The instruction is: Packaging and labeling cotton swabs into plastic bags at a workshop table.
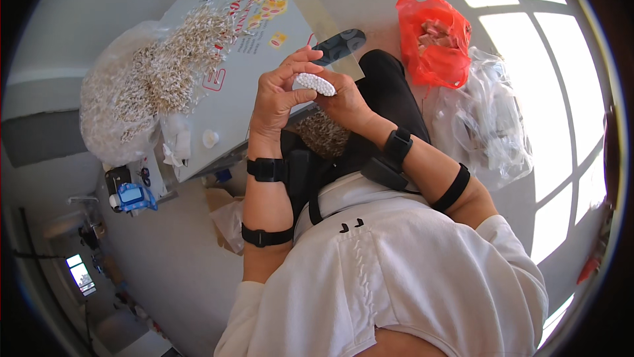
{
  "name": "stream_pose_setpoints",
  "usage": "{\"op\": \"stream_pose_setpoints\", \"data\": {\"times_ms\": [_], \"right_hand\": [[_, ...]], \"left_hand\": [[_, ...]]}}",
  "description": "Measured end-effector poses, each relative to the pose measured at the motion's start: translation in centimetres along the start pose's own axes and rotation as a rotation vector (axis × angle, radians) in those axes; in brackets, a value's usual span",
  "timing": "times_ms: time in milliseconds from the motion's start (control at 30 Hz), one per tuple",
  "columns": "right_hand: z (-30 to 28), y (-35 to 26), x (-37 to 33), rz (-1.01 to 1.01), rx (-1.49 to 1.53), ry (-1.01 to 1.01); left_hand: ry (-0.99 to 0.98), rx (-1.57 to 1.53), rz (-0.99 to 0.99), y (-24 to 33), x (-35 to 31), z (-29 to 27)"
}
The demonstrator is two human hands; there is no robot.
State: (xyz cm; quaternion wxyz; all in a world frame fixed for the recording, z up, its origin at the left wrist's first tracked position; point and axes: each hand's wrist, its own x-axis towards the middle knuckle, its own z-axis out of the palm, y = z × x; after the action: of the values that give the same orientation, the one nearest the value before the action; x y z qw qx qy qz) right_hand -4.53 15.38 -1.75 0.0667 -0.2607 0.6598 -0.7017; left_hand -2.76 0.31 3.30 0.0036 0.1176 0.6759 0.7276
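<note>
A tight bundle of cotton swabs (pixel 315 84), white tips facing up, is held between my two hands above my lap. My left hand (pixel 276 96) closes on its left side, thumb along the near edge and fingers curved over the far side. From the right, my right hand (pixel 348 105) wraps round it, its fingers partly hidden behind the tips. A large heap of loose cotton swabs (pixel 175 60) spills from a clear plastic bag (pixel 99 112) onto the grey table (pixel 247 103) at the left. More swabs (pixel 322 134) show below my hands, between my legs.
Yellow-and-white paper labels (pixel 271 5) lie toward the table's far end. On the floor at the right, a red plastic bag (pixel 429 60) holds pinkish bundles beside clear plastic bags (pixel 485 122). A blue packet (pixel 134 196) sits at the far left, and a cardboard box (pixel 223 221) under the table.
</note>
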Motion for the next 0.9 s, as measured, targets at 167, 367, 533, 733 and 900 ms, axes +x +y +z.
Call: {"op": "stream_pose_setpoints", "data": {"times_ms": [167,367,533,733,900], "right_hand": [[-0.8,1.9,0.5,-0.020,0.064,0.106],[-2.1,3.8,0.9,-0.030,0.031,0.304],[-2.3,4.3,0.8,0.039,0.056,0.363],[-2.5,4.3,0.7,0.042,0.053,0.343],[-2.3,4.1,0.6,0.013,0.018,0.335]], "left_hand": [[0.168,-0.012,-0.076,-0.6,-0.1,0.8],[0.155,0.007,-0.133,-1.6,-0.4,1.1],[0.103,0.016,-0.160,-2.2,-0.6,1.5],[0.203,0.034,-0.199,-2.0,0.1,3.3],[0.329,0.103,-0.088,-2.3,1.3,4.4]]}}
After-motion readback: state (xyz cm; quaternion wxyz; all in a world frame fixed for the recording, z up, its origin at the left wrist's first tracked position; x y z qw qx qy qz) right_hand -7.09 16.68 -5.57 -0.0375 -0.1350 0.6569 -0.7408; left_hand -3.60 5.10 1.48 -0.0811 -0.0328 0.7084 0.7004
